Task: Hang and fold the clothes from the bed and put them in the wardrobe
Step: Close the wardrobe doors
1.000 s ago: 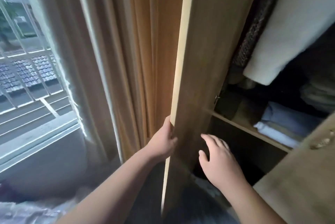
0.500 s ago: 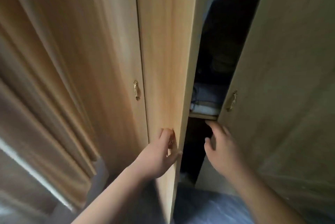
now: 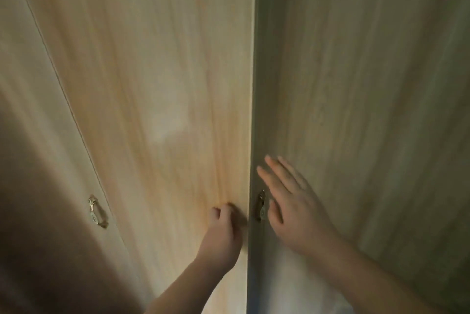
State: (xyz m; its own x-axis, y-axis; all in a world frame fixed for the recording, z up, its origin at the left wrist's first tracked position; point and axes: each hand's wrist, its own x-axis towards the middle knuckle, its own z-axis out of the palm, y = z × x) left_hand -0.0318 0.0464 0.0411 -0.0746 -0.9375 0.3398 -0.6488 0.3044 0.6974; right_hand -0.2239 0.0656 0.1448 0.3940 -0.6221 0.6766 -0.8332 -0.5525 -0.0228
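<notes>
Head view: two wardrobe doors fill the frame, their edges meeting along a vertical seam just right of centre. Left door [image 3: 157, 100] is lit warm; right door [image 3: 368, 100] is greyer, in shade. Left hand [image 3: 223, 232], at 6 o'clock, has its fingers curled at the left door's edge; what they hold is hidden. Right hand [image 3: 297, 209], at 5 o'clock, is spread flat, empty, beside a brass handle [image 3: 261, 205]. Another brass handle [image 3: 96, 212] sits at 8 o'clock. No clothes visible.

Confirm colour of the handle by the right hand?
Brass-gold handle, beside the right hand; head view.
</notes>
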